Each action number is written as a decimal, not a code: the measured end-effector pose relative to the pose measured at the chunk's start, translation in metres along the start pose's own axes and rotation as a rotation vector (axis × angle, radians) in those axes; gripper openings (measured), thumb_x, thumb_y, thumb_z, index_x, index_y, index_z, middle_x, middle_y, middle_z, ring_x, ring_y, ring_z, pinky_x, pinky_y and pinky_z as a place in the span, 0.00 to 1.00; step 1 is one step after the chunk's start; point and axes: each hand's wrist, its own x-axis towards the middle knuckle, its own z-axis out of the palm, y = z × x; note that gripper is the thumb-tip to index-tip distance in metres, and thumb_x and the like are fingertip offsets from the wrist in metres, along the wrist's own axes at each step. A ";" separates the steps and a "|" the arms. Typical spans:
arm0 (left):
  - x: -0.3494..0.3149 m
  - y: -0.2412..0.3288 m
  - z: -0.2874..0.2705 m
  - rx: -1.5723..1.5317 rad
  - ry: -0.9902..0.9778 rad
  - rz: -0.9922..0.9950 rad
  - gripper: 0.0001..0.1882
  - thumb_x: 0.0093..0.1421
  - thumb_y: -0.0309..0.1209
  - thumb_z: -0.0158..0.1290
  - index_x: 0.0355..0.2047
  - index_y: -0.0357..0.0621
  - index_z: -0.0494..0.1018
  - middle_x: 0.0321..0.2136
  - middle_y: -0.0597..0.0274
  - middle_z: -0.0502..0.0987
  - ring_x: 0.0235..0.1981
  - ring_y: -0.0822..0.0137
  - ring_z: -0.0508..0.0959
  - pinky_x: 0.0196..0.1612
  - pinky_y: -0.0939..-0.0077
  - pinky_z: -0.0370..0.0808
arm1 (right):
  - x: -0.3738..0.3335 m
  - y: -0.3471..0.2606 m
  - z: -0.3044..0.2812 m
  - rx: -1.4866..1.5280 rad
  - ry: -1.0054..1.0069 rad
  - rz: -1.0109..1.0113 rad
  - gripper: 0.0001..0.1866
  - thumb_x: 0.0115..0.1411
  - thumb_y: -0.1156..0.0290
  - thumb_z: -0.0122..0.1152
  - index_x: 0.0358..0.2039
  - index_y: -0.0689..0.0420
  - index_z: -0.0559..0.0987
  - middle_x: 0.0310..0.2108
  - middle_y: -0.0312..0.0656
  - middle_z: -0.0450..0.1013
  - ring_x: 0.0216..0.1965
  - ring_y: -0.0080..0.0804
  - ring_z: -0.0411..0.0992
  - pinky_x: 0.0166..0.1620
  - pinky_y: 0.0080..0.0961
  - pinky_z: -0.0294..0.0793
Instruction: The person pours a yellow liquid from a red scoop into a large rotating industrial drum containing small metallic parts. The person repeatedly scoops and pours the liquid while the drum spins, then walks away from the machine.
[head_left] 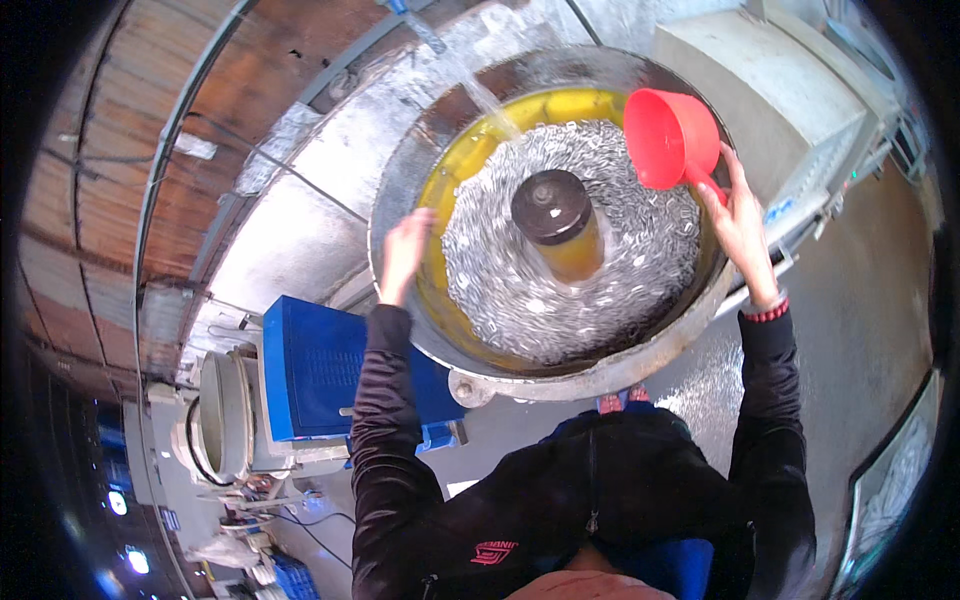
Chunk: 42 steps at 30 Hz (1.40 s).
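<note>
A large round metal tub with a yellow inner wall stands in front of me. It holds a mass of small shiny metal pieces, blurred as if in motion. From their middle rises a post with a black cap. My right hand, over the tub's right rim, grips the handle of a red plastic dipper. The dipper is tilted, its mouth facing left over the metal pieces. Over the left rim is my left hand, its fingers smeared by motion; I see nothing held in it.
A clear stream of water falls into the tub's far left side from a blue-ended pipe. Left of the tub stands a blue metal cabinet, with a pale round drum beyond it. A grey machine casing adjoins the far right. The floor looks wet.
</note>
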 end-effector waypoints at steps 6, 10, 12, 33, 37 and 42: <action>-0.026 0.184 0.150 -0.947 -0.750 -0.128 0.32 0.61 0.52 0.34 0.53 0.37 0.60 0.45 0.54 0.69 0.46 0.66 0.69 0.48 0.71 0.68 | -0.017 -0.061 0.029 0.351 -0.109 -0.077 0.29 0.61 0.60 0.40 0.60 0.50 0.45 0.26 0.56 0.71 0.31 0.54 0.72 0.34 0.42 0.68; -0.024 0.242 0.183 -1.436 -0.355 -0.188 0.18 0.59 0.41 0.46 0.41 0.37 0.65 0.39 0.57 0.71 0.39 0.67 0.73 0.40 0.72 0.72 | -0.025 -0.069 0.035 0.324 -0.101 -0.132 0.28 0.63 0.58 0.34 0.61 0.50 0.43 0.35 0.62 0.70 0.37 0.60 0.69 0.38 0.47 0.66; -0.014 0.240 0.184 -1.422 -0.224 -0.262 0.13 0.57 0.36 0.49 0.37 0.39 0.66 0.33 0.59 0.71 0.33 0.69 0.73 0.33 0.74 0.73 | -0.027 -0.056 0.027 0.252 -0.081 -0.184 0.29 0.63 0.58 0.34 0.61 0.50 0.42 0.36 0.61 0.70 0.38 0.60 0.68 0.39 0.47 0.66; 0.194 0.006 0.123 -0.158 -0.219 0.200 0.24 0.47 0.22 0.46 0.48 0.34 0.64 0.32 0.61 0.71 0.31 0.72 0.71 0.33 0.81 0.68 | -0.027 0.058 0.028 -0.108 -0.020 -0.295 0.14 0.49 0.68 0.48 0.36 0.54 0.76 0.33 0.43 0.73 0.33 0.42 0.72 0.38 0.35 0.70; 0.235 0.001 0.133 -1.806 -0.422 -0.978 0.11 0.54 0.19 0.44 0.19 0.42 0.55 0.14 0.66 0.55 0.16 0.72 0.60 0.20 0.80 0.60 | -0.028 0.057 0.021 -0.108 -0.077 -0.282 0.14 0.48 0.67 0.49 0.36 0.55 0.76 0.32 0.43 0.73 0.34 0.42 0.71 0.38 0.36 0.70; 0.248 -0.030 0.144 -1.775 -0.411 -0.905 0.10 0.54 0.18 0.45 0.21 0.41 0.56 0.14 0.67 0.55 0.15 0.72 0.59 0.18 0.79 0.59 | -0.027 0.063 0.020 -0.068 -0.044 -0.280 0.14 0.47 0.68 0.48 0.34 0.55 0.77 0.31 0.43 0.73 0.34 0.41 0.71 0.38 0.35 0.70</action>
